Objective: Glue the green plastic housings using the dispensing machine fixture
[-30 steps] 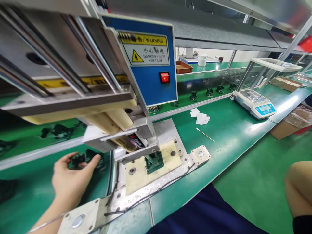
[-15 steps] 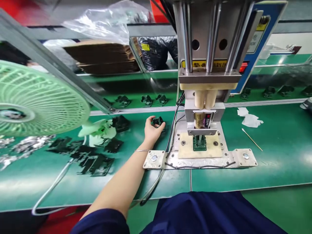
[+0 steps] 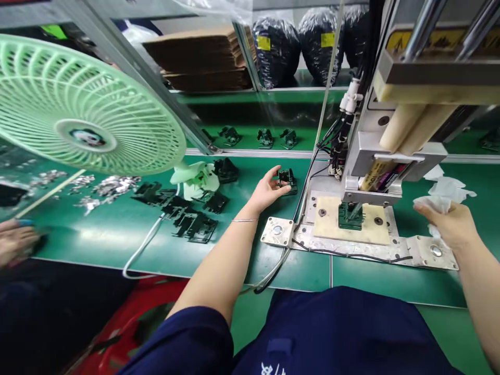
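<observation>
Your left hand (image 3: pixel 267 192) has its fingers curled around a dark green part (image 3: pixel 288 179) at the bench (image 3: pixel 307 273). Your right hand (image 3: pixel 455 225) pinches thin white paper (image 3: pixel 436 202); left of those fingers stands the press (image 3: pixel 363 161), with another green part (image 3: pixel 347 217) beneath its head.

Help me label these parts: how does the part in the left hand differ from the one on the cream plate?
The held part sits between thumb and fingers of the left hand; the plate part is on the cream plate, no hand touching it. The held part looks nearly black, the plate part greener. Both are irregularly shaped.
</observation>
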`<move>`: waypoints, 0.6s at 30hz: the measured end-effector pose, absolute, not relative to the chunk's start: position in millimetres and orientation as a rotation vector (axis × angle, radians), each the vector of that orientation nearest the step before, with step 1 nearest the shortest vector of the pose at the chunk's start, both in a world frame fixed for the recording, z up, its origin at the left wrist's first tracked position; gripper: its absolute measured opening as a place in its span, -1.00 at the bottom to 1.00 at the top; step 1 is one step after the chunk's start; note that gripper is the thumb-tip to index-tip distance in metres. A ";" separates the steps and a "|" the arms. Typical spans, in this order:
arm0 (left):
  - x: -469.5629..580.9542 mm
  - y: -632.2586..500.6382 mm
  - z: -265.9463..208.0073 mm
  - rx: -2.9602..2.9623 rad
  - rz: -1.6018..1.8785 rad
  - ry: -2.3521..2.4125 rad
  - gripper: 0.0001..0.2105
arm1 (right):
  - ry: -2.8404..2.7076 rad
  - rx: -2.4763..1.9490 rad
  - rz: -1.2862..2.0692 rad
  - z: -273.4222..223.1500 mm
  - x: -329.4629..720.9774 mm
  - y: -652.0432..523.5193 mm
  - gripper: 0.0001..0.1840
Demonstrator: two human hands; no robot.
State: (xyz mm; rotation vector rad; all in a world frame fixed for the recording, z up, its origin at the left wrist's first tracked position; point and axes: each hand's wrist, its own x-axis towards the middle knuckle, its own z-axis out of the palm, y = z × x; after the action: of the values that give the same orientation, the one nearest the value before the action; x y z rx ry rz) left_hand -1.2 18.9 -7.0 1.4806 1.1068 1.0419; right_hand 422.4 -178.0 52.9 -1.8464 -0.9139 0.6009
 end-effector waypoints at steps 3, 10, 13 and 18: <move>-12.2 13.2 -5.6 1.459 0.996 1.064 -0.10 | -0.713 -1.670 0.742 33.2 427.8 -174.7 -0.47; -4.4 13.5 -7.1 1.517 0.972 1.042 -0.15 | -0.532 -1.595 0.956 21.4 436.1 -173.1 -0.54; -1.8 13.1 -6.9 1.528 0.970 1.048 -0.15 | -0.506 -1.579 0.947 21.7 435.4 -169.0 -0.52; -3.1 11.5 -6.3 1.542 0.980 1.075 -0.15 | -0.485 -1.571 0.874 24.6 428.6 -169.4 -0.52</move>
State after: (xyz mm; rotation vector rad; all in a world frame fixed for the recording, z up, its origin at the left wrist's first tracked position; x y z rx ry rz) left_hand -3.1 11.5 -6.3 1.5422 1.0749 0.9798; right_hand 428.6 -169.4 24.6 -1.5711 -0.4847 0.8744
